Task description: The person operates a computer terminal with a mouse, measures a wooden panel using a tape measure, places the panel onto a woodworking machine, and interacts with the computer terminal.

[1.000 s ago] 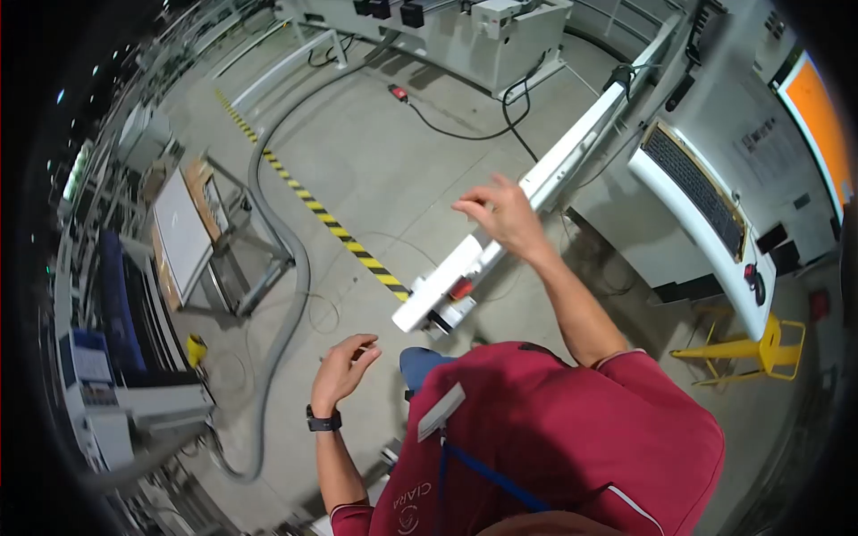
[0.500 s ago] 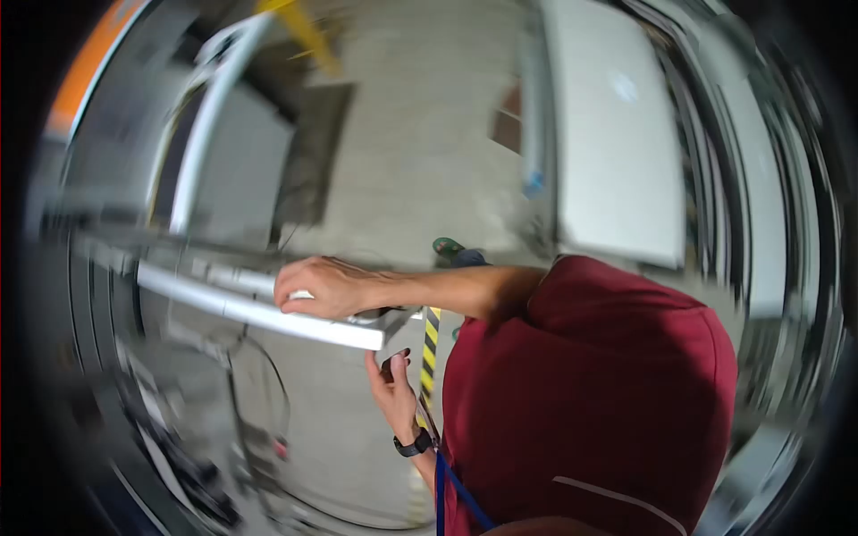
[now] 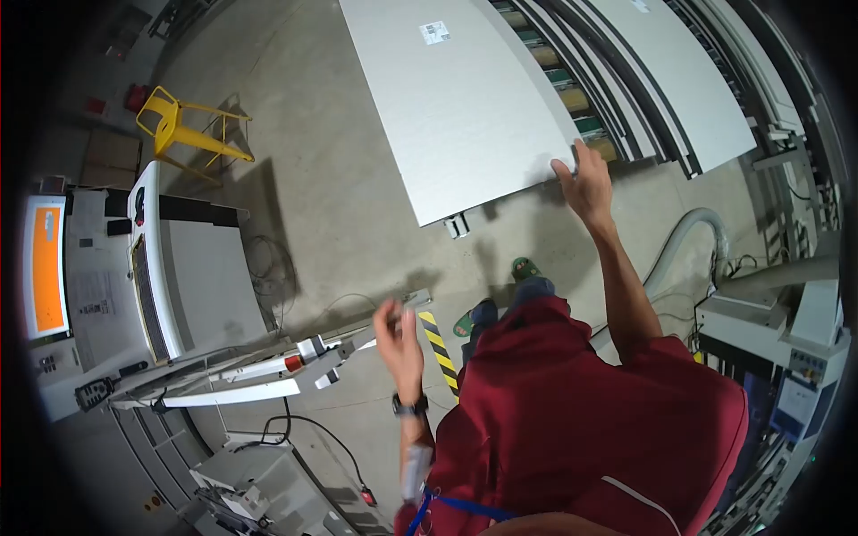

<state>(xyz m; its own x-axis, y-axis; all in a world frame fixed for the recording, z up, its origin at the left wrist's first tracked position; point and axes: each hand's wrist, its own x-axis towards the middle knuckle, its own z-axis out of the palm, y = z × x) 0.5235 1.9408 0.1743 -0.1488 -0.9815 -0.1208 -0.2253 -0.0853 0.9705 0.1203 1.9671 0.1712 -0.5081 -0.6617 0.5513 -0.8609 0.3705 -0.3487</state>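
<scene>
My right hand (image 3: 590, 185) reaches forward to the near right corner of a large pale panel (image 3: 465, 116). Its thumb and fingers are spread, with the fingertips at the panel's edge; whether they press on it I cannot tell. My left hand (image 3: 399, 353), with a black watch (image 3: 410, 406) on the wrist, hovers over the floor near the end of a white beam (image 3: 232, 394). Its fingers are slightly curled and apart, a little blurred, and nothing shows in them. A label (image 3: 434, 33) sits on the panel's far part.
Another pale panel (image 3: 675, 71) lies to the right, past rollers (image 3: 572, 98) and dark rails. At left stand a yellow stool (image 3: 174, 129) and a desk with an orange screen (image 3: 47, 268). Yellow-black tape (image 3: 438, 348) marks the floor. A grey hose (image 3: 679, 241) curves at right.
My right hand has left the white beam on the left and swung across to the panel's corner. My left hand has moved up slightly. The view has turned to the right.
</scene>
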